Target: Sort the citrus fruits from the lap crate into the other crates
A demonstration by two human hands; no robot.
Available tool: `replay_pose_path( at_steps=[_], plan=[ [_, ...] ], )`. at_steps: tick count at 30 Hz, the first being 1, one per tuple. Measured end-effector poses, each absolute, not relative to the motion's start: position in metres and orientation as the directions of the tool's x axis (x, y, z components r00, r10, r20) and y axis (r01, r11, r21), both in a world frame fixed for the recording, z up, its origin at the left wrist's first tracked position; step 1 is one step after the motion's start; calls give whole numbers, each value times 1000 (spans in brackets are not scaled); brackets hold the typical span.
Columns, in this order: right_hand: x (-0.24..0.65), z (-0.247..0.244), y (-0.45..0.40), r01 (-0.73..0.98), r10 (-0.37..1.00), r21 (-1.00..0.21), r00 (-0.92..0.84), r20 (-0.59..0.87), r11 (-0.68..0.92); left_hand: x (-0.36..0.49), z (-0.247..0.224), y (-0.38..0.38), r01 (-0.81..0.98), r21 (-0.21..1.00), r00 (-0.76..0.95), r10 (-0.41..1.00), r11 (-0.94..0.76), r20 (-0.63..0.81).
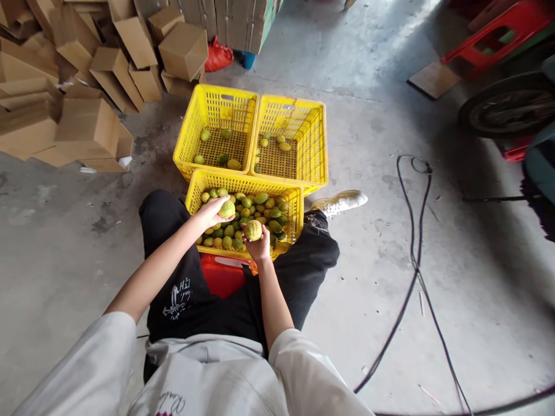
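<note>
My left hand is closed around a yellow-green lemon above the left part of the near yellow crate. Slightly lower and to the right, my right hand grips another lemon, yellowish with green streaks. Beneath both hands the near crate holds many green and yellow lemons. Two more yellow crates stand behind it, side by side. A few lemons lie on the floor of the back left crate, and several in the back right crate.
Cardboard boxes are piled at the upper left, beside a red bag. A black cable loops over the concrete floor at the right. A wheel and a red plastic stool are at the upper right.
</note>
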State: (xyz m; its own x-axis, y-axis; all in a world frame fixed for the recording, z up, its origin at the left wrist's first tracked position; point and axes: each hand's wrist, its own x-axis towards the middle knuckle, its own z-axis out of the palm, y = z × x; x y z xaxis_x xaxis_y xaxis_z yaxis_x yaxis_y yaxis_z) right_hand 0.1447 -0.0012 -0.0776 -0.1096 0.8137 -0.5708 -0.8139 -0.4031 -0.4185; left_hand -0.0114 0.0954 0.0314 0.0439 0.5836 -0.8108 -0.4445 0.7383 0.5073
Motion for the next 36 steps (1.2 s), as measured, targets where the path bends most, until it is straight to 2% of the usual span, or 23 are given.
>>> replay_pose_path(
  at_steps=[4,7,11,15,19,23,27,32,36],
  plan=[
    [144,-81,-3,-831,805,-400,-90,-587,-386,-13,34,94,-315,559,89,610,767,-787],
    [143,-87,-4,-851,769,-375,-52,-637,-368,-13,38,92,-285,591,112,639,754,-761],
    [142,-89,-3,-859,735,-360,-27,-677,-363,-12,42,90,-285,607,123,656,742,-745],
    [143,-87,-3,-837,713,-341,-80,-697,-428,-13,37,92,-297,592,86,638,750,-765],
    [145,-84,-4,-805,719,-360,-114,-686,-472,-15,31,93,-318,582,48,625,749,-779],
    [147,-83,-4,-808,736,-354,-137,-663,-471,-14,32,94,-319,559,79,610,765,-789],
    [146,-84,-4,-830,726,-345,-100,-681,-438,-14,35,94,-354,553,87,615,755,-784],
    [141,-87,-5,-829,752,-380,-72,-655,-411,-15,36,96,-361,546,35,596,756,-802],
    [141,-92,-5,-826,719,-393,-20,-695,-404,-14,38,96,-364,544,-22,577,756,-817]
  ],
)
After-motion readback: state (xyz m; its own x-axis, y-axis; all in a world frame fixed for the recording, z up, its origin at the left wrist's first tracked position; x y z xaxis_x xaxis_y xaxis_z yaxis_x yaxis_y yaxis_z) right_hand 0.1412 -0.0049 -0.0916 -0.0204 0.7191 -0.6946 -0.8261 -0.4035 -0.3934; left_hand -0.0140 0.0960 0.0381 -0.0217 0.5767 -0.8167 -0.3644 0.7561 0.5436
